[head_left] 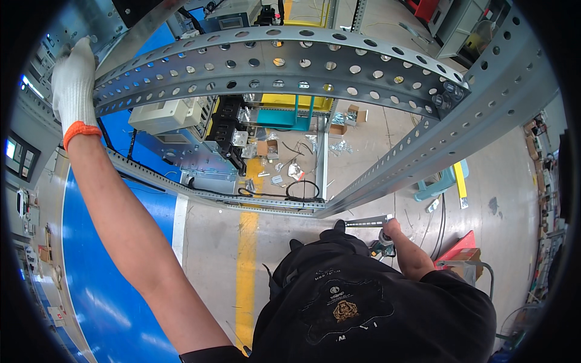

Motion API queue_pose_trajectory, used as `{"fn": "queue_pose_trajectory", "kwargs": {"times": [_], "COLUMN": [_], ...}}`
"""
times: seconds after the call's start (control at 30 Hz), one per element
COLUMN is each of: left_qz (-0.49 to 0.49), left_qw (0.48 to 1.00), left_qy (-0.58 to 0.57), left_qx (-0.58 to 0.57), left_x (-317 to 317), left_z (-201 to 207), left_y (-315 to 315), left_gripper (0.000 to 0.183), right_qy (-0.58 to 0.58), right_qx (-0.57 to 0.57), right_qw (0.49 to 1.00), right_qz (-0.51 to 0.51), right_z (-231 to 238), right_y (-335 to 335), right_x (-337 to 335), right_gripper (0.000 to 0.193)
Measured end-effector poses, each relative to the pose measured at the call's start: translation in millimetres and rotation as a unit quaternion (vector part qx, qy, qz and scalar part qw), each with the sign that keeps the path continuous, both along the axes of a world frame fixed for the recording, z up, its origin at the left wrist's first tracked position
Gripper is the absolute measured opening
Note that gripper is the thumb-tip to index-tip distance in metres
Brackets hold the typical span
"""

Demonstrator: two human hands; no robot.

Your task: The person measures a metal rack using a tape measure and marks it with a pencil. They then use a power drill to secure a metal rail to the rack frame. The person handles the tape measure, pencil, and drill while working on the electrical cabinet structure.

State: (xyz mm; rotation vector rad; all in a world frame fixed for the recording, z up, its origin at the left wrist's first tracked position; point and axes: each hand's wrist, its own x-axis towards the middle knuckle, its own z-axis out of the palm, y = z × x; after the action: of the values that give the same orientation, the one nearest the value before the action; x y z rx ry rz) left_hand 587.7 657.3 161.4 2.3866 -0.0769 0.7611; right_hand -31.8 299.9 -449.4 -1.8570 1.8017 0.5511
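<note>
My left hand (75, 85), in a white knit glove with an orange cuff, is raised at the far left. Its fingers curl at the end of a perforated metal crossbeam (260, 63), by the frame's upright; the fingertips are partly hidden. Low beside my right leg, my bare right hand (394, 230) is closed on what looks like a green and black power drill (381, 247). A slotted metal strip (366, 222) extends left from that hand; whether the fingers also grip it is unclear. Bolts (449, 94) join the crossbeam to the right-hand upright (436, 133).
Inside the frame are a beige electrical unit (169, 118), black components (229, 130) and a teal tray (281, 120). Small cardboard boxes (351, 115) and loose hardware lie on the floor beyond. At right are a teal stool (426, 189), a cable (443, 224) and a red object (460, 245).
</note>
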Motion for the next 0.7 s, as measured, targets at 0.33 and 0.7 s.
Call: {"fn": "queue_pose_trajectory", "kwargs": {"times": [0.33,0.7], "left_qz": [0.004,0.006], "left_qw": [1.000,1.000], "left_qy": [0.022,0.016], "left_qx": [0.007,0.015], "left_x": [0,7], "left_z": [0,0], "left_y": [-3,2], "left_gripper": [0.066,0.065], "right_qy": [0.008,-0.014], "right_qx": [0.004,-0.022], "right_qw": [1.000,1.000], "right_qz": [0.003,-0.006], "right_z": [0,-6], "right_y": [0,-1], "right_x": [-1,-5], "right_gripper": [0.046,0.050]}}
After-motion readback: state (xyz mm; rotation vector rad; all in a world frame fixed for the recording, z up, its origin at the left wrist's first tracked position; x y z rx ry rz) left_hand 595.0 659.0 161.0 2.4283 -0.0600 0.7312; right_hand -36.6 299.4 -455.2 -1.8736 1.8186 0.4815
